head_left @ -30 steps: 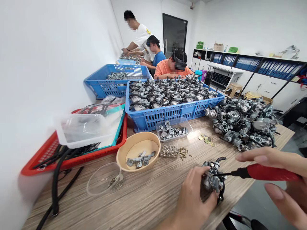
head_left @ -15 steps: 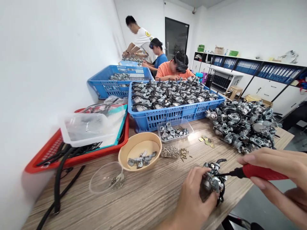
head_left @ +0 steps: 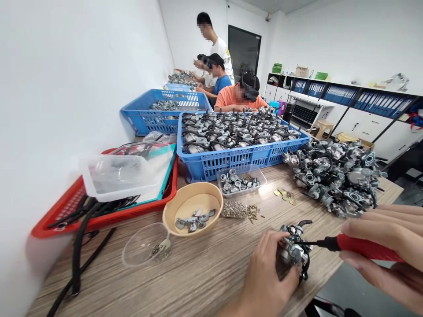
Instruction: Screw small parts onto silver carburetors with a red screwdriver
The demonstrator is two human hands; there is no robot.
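A metal carburetor [head_left: 294, 253] with a short black hose rests on the wooden table [head_left: 198, 286], near its right edge. My left hand [head_left: 269, 266] is closed around its left side, thumb in front and fingers behind. In my right hand [head_left: 393, 251] is a red-handled screwdriver [head_left: 366, 247], gripped between thumb and fingers. Its dark shaft points left, and the tip reaches the top of the carburetor; the exact contact spot is too small to make out.
Beyond my hands lie a carburetor pile [head_left: 340, 171], a blue crate [head_left: 228, 163] full of carburetors, a clear tray [head_left: 261, 181] of round parts, loose screws [head_left: 253, 212] and brass discs [head_left: 286, 196]. A beige bowl [head_left: 193, 193] and red basket [head_left: 105, 220] stand left. Several co-workers sit or stand behind.
My right hand and the screwdriver handle have shifted slightly right and down, the tip staying at the carburetor. My left hand stays put. A standing co-worker at the back has straightened up.
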